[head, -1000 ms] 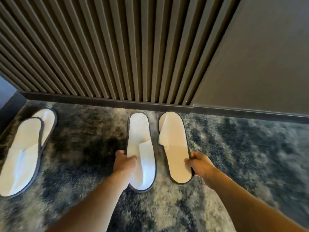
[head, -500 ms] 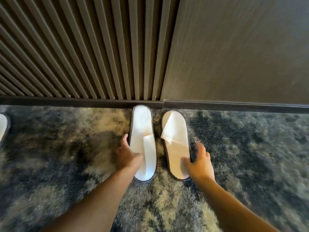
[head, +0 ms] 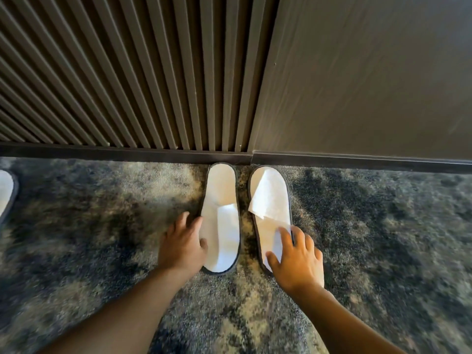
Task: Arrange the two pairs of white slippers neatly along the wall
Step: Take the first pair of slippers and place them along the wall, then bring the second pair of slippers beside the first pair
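Two white slippers with dark trim lie side by side on the carpet, one end of each touching the baseboard (head: 127,153). My left hand (head: 182,245) rests with spread fingers against the outer edge of the left slipper (head: 221,213). My right hand (head: 293,254) lies flat with fingers apart on the near end of the right slipper (head: 270,203), covering that end. Neither hand grips anything. Part of another white slipper (head: 6,192) shows at the far left edge; the rest of that pair is out of view.
A ribbed dark slatted wall (head: 115,72) stands on the left and a smooth dark panel (head: 370,77) on the right, both above the baseboard. Mottled grey-blue carpet (head: 383,226) covers the floor.
The centre pair has slid up to the baseboard. My hands let go of the slippers' edges and now rest open on them. The view panned right, so the left pair is mostly out of view.
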